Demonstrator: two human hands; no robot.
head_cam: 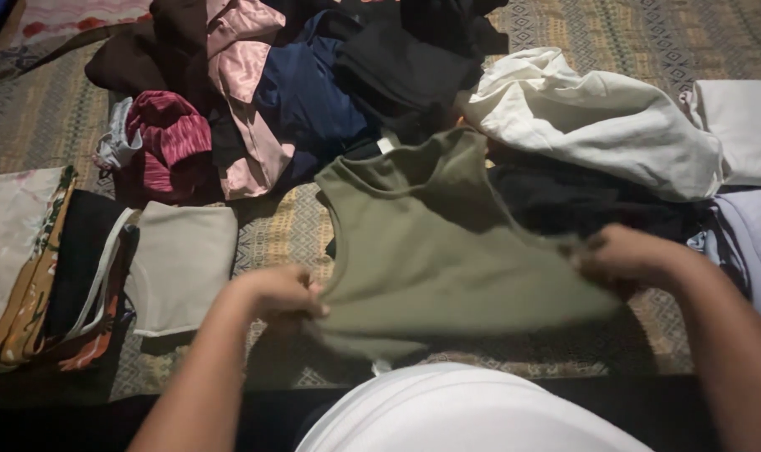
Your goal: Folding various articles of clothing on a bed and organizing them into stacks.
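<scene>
While the olive tank top [447, 251] is lying neckline-away, the left hand [282, 293] and right hand [627, 255] are each pinching its hem corners, grip closed on fabric.

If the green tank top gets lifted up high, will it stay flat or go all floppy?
Probably floppy: the green tank top already sags and wrinkles between the left hand and right hand. It looks thin, so likely light. It likely won't slide far on the patterned mat.

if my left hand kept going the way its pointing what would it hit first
The left hand points right across the olive green tank top it grips, so it would probably meet the right hand at the far edge.
</scene>
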